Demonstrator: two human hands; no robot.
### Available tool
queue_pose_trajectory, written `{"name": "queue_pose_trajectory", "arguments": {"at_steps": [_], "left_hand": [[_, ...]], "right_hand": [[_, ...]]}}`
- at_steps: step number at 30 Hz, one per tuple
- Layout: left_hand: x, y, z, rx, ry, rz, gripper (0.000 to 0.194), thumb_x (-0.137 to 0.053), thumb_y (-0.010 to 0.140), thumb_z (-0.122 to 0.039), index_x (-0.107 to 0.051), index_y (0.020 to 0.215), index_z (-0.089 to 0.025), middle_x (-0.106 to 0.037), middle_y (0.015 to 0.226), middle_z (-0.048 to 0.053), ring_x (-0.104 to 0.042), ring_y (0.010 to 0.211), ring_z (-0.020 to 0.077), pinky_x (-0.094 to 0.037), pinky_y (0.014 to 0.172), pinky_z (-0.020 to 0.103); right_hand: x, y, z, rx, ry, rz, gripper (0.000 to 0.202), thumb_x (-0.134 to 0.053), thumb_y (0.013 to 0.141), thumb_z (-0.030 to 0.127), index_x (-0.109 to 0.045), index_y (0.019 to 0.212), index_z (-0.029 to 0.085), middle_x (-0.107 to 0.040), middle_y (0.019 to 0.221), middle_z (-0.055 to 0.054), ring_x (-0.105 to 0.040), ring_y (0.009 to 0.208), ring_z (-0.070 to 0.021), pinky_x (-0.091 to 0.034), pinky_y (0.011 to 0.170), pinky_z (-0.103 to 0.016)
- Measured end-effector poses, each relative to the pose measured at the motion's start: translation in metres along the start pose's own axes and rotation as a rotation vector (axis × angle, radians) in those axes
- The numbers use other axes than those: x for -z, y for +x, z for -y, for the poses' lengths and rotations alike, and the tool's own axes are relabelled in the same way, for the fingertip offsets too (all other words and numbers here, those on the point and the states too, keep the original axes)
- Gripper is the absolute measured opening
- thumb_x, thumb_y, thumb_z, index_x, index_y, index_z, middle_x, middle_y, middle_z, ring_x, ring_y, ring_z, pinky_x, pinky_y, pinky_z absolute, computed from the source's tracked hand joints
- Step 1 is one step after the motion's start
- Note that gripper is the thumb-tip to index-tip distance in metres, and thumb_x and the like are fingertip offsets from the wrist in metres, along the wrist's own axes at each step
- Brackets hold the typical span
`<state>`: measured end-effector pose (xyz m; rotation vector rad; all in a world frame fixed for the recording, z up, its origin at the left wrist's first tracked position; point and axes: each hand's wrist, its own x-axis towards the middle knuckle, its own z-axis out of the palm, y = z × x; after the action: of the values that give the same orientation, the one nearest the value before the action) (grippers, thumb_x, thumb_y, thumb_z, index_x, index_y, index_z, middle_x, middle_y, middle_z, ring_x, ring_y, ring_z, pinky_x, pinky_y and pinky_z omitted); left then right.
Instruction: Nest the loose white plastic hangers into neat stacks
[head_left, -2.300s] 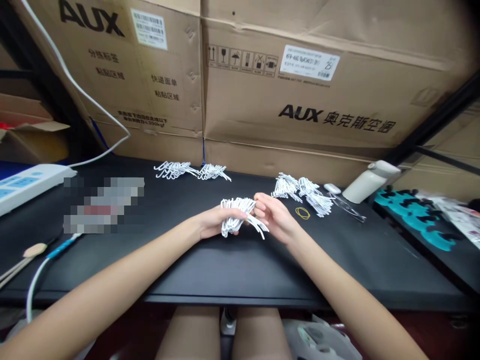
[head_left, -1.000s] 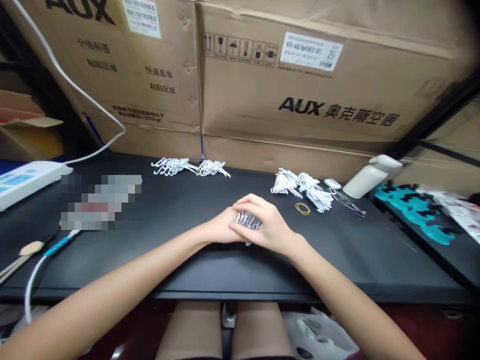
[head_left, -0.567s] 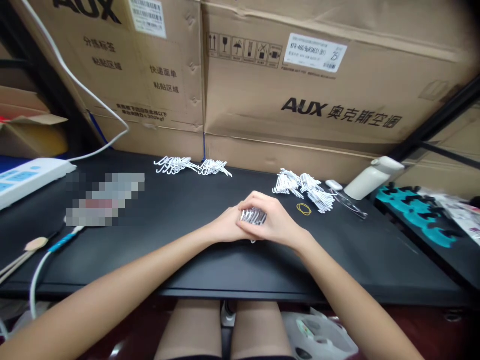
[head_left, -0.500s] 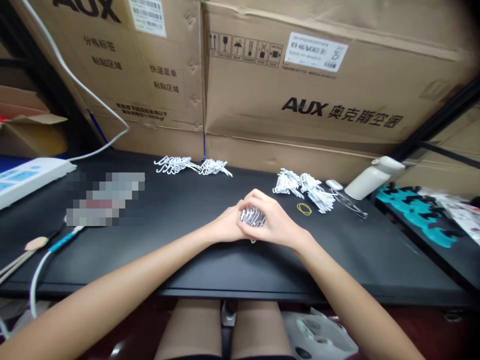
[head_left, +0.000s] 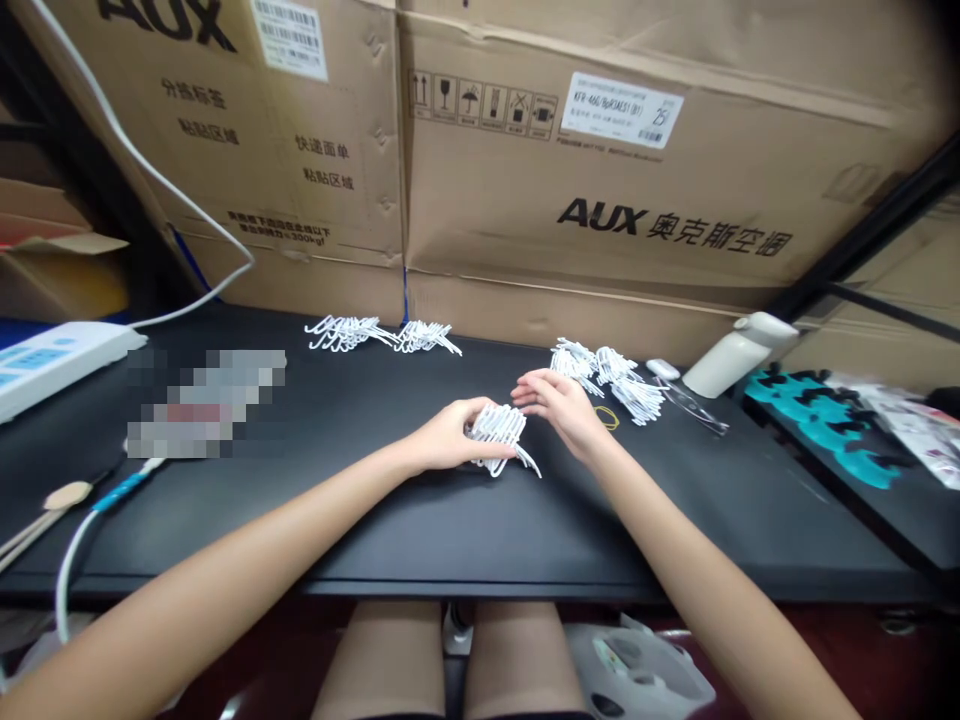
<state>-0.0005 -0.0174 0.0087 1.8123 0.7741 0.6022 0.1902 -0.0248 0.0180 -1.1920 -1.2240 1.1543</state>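
A bundle of white hooks (head_left: pixel 498 432) rests in my left hand (head_left: pixel 450 437), thumb and fingers closed round it just above the black table. To its right, my right hand (head_left: pixel 561 405) is raised apart from the bundle, fingers stretched out and holding nothing. Behind that hand lie more white hooks (head_left: pixel 628 385) in bunches, with a yellow rubber band (head_left: pixel 606 418) partly covered by the hand. Two further groups of white hooks (head_left: pixel 345 332) lie at the back left, against the cartons.
Large cardboard boxes (head_left: pixel 495 200) wall off the back. A power strip (head_left: pixel 67 355) and a blurred-out flat object (head_left: pixel 210 405) sit left. At right are a white bottle (head_left: pixel 735 355), glasses (head_left: pixel 694 405), a small white case (head_left: pixel 663 369) and teal pieces (head_left: pixel 825 430).
My right hand has let go of the hook bundle and moved right, its fingers opening. My left hand still holds the bundle, which now shows more fully.
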Motion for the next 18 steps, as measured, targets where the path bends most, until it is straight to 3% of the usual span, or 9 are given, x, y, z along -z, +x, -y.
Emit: {"name": "queue_pose_trajectory", "arguments": {"at_steps": [3,6,10,13,15,18], "left_hand": [[0.004,0.002,0.000,0.003,-0.114,0.045,0.043,-0.074,0.068,-0.042,-0.062,0.097,-0.013,-0.063,0.080,0.002,-0.057,0.073,0.0147,-0.044,0.068,0.026],[0.005,0.004,0.003,0.013,-0.150,0.016,0.043,-0.075,0.067,-0.041,-0.063,0.097,-0.012,-0.064,0.082,0.002,-0.058,0.074,0.0148,-0.045,0.070,0.027],[0.009,0.007,0.008,-0.003,-0.128,-0.054,0.043,-0.075,0.067,-0.040,-0.063,0.097,-0.012,-0.065,0.085,0.004,-0.060,0.077,0.0160,-0.047,0.072,0.028],[0.018,0.008,0.009,0.002,-0.128,0.003,0.049,-0.078,0.063,-0.036,-0.062,0.104,-0.012,-0.067,0.091,0.006,-0.062,0.083,0.0186,-0.049,0.077,0.032],[0.025,0.009,0.008,0.013,-0.148,0.074,0.053,-0.079,0.062,-0.033,-0.062,0.108,-0.014,-0.068,0.097,0.007,-0.064,0.089,0.0198,-0.049,0.082,0.034],[0.031,0.008,0.006,0.014,-0.177,0.091,0.053,-0.079,0.064,-0.033,-0.063,0.111,-0.014,-0.069,0.104,0.009,-0.064,0.095,0.0210,-0.048,0.089,0.037]], "right_hand": [[0.003,0.000,0.001,0.042,-0.034,-0.002,0.032,-0.072,0.068,0.045,-0.062,0.079,0.017,-0.067,0.077,-0.004,-0.063,0.071,-0.0149,-0.053,0.064,-0.029],[0.002,-0.006,0.003,0.231,-0.125,0.005,0.026,-0.074,0.068,0.040,-0.062,0.074,0.017,-0.062,0.075,-0.002,-0.060,0.069,-0.0140,-0.052,0.062,-0.028],[0.003,-0.014,0.009,0.466,-0.401,0.173,0.016,-0.072,0.072,0.032,-0.067,0.078,0.018,-0.059,0.092,-0.005,-0.060,0.080,-0.0152,-0.053,0.067,-0.029],[0.006,-0.017,0.011,0.499,-0.590,0.282,0.012,-0.068,0.077,0.030,-0.070,0.085,0.021,-0.058,0.099,-0.005,-0.059,0.087,-0.0160,-0.053,0.072,-0.031],[0.006,-0.018,0.010,0.504,-0.611,0.299,0.012,-0.065,0.080,0.030,-0.070,0.088,0.022,-0.057,0.101,-0.006,-0.059,0.090,-0.0164,-0.053,0.073,-0.031],[0.004,-0.017,0.008,0.508,-0.596,0.291,0.012,-0.061,0.083,0.028,-0.069,0.088,0.021,-0.055,0.104,-0.006,-0.058,0.092,-0.0167,-0.054,0.073,-0.031]]}}
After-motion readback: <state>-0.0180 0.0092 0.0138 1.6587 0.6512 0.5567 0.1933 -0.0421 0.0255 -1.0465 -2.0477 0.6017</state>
